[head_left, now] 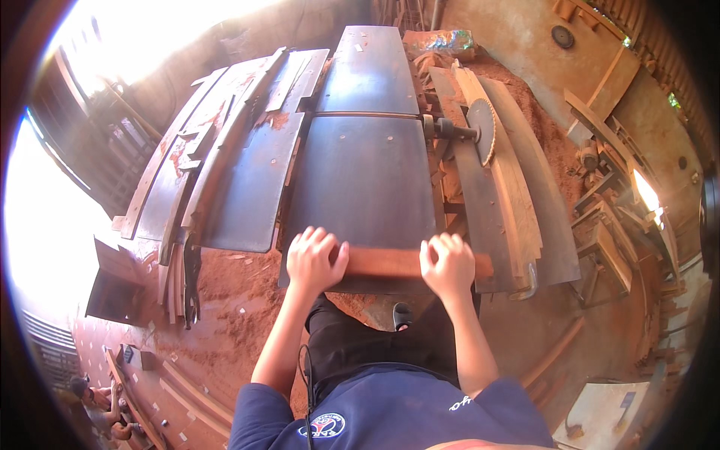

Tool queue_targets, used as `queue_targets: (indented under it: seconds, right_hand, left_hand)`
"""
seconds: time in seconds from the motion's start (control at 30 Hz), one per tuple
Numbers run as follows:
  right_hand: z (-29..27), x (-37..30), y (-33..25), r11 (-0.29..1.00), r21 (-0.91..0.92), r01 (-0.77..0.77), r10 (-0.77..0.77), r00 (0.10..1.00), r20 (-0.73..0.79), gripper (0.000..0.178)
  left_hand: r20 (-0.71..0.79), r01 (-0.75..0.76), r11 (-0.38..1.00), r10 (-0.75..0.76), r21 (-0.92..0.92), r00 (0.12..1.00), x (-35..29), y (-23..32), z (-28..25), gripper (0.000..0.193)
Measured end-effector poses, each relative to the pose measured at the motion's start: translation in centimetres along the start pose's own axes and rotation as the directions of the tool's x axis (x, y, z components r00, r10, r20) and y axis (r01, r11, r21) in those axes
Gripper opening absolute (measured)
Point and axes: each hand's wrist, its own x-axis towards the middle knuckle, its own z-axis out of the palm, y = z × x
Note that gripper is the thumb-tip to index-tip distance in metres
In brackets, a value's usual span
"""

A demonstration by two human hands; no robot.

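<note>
A reddish-brown wooden board (384,262) lies crosswise at the near end of a dark metal machine table (360,180). My left hand (315,259) is closed around its left end, thumb toward the middle. Near the right end, my right hand (448,262) grips the same board, and a short piece sticks out beyond it. Both forearms reach up from the lower edge. The undersides of the fingers are hidden. Past a narrow gap, a second metal plate (367,71) continues the table on the far side.
Right of the table, a toothed circular saw blade (481,131) sits on a shaft beside a long plank (514,195). Wood strips (232,142) lie on the left side table (251,191). Reddish sawdust (240,300) covers the floor. Another person (105,401) is low at the left.
</note>
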Motion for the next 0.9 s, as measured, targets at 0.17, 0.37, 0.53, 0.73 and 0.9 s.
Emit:
queue_targets:
  seconds: [0.17, 0.37, 0.53, 0.73, 0.9]
  right_hand:
    - [6.1, 8.5, 3.4, 1.0, 0.021, -0.004, 0.005, 0.999, -0.047, 0.029]
    - [6.0, 8.1, 3.8, 0.998, 0.059, 0.003, -0.003, 1.0, -0.003, 0.03]
    - [0.2, 0.4, 1.3, 0.992, 0.104, 0.066, -0.072, 0.996, 0.055, 0.025]
    - [-1.2, 0.0, 1.4, 0.994, 0.096, 0.049, -0.055, 0.997, 0.06, 0.025]
    - [4.4, 7.3, 4.3, 0.996, 0.084, 0.019, -0.021, 1.0, 0.014, 0.029]
  left_hand:
    - [-0.079, 0.071, 0.995, -0.066, 0.064, 0.995, 6.5, -3.9, 4.9, 0.032]
    - [-0.027, 0.177, 0.974, -0.175, 0.14, 0.984, 4.9, -2.8, 4.9, 0.033]
    - [0.01, 0.249, 0.956, -0.253, 0.155, 0.967, -3.9, 4.5, -1.5, 0.031]
    - [0.031, 0.201, 0.976, -0.204, 0.081, 0.978, -3.4, 4.9, -1.5, 0.032]
    - [-0.118, 0.169, 0.976, -0.153, 0.138, 0.981, 3.4, -0.1, 3.9, 0.033]
